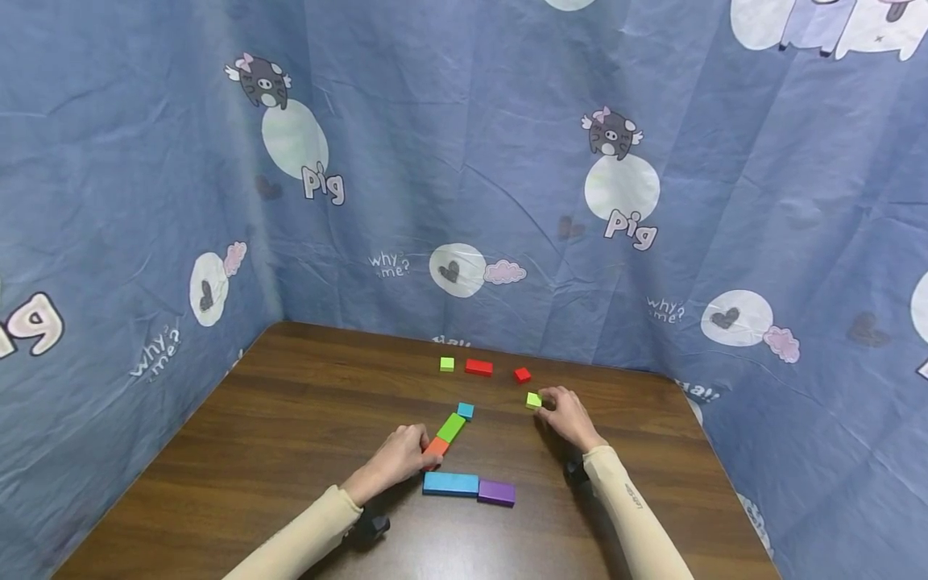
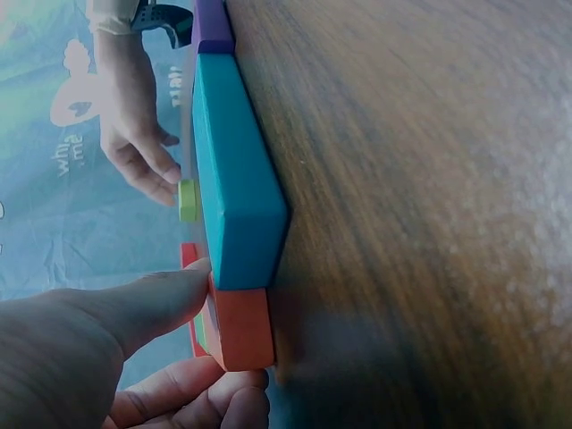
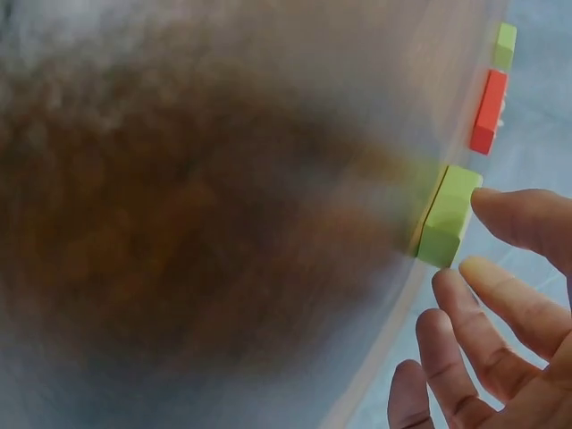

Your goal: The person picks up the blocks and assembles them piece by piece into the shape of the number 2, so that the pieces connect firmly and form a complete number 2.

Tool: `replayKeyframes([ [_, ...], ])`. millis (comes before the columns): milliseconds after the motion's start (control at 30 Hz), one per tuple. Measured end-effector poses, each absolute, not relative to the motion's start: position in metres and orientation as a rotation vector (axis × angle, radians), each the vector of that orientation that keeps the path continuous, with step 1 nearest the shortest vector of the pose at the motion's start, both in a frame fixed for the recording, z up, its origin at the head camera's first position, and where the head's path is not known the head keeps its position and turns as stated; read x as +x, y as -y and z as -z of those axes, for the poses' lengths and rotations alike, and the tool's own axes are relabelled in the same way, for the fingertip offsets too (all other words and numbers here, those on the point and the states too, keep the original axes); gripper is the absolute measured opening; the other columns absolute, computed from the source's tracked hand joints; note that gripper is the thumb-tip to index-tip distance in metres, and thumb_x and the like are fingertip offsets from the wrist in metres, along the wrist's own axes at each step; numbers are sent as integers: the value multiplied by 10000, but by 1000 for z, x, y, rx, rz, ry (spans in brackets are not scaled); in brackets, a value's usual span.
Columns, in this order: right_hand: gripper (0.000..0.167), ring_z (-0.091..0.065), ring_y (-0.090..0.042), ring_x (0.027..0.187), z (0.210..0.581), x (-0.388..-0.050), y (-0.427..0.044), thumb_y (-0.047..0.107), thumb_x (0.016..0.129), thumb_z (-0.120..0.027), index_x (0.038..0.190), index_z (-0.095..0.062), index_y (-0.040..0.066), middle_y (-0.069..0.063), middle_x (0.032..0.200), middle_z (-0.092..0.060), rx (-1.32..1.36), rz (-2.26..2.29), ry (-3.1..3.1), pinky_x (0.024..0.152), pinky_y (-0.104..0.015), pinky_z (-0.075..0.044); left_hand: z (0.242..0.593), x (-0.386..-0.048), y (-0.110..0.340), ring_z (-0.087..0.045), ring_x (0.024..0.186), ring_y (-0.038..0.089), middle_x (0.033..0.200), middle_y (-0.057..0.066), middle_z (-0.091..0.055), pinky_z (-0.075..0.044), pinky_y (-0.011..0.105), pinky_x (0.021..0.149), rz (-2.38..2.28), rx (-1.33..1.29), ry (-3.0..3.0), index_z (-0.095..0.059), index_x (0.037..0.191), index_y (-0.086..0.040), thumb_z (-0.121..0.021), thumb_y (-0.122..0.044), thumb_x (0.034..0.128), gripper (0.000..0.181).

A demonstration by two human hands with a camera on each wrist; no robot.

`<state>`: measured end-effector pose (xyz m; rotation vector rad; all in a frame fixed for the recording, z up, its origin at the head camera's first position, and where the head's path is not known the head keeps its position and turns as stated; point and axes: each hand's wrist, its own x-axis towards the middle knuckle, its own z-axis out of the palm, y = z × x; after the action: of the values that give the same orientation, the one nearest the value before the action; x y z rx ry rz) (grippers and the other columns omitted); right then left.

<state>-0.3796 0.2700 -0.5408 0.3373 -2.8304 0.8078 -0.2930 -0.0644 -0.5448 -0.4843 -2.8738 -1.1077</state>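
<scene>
My left hand (image 1: 400, 455) pinches an orange block (image 2: 244, 329) between thumb and fingers. In the head view, this block lies at the near end of a diagonal line with a green block (image 1: 451, 428) and a small blue block (image 1: 466, 411). A long blue block (image 1: 450, 484) and a purple block (image 1: 496, 492) form a row close by. At the right, my right hand (image 1: 569, 417) has its thumb and index fingertips at the edge of a yellow-green cube (image 3: 450, 217). Its other fingers are spread and loosely bent.
Toward the back of the wooden table (image 1: 326, 387) are another yellow-green cube (image 1: 447, 364), a red block (image 1: 479, 367) and a small red block (image 1: 522, 375). A blue printed curtain (image 1: 406, 161) hangs behind and along the table's sides.
</scene>
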Motion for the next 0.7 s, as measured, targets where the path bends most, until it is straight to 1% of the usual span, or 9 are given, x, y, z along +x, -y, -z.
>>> replayKeyframes([
  [133,324,-630,-269,969,541,-382,-271,160,815,-741,1114,-675,55,-103,1058,-661,349,-810,2829,851,-465,-481,545,-294,64,-461,533,94,671,-1,-542,-361,221,457,1103,-473,2875,-593,787,-30,-803,-216,765,282],
  [367,253,-631,-265,943,539,-384,-272,113,827,-727,1069,-685,50,-110,1027,-665,341,-813,2838,833,-464,-487,546,-295,63,-455,553,97,675,-9,-539,-356,225,473,1087,-462,2880,-592,777,-40,-807,-232,762,289],
  [700,227,-629,-225,894,539,-388,-267,92,824,-728,1043,-685,51,-96,988,-672,364,-849,2841,788,-422,-492,546,-294,64,-446,557,94,673,-9,-534,-345,219,475,1080,-467,2875,-590,780,-37,-814,-233,757,299],
])
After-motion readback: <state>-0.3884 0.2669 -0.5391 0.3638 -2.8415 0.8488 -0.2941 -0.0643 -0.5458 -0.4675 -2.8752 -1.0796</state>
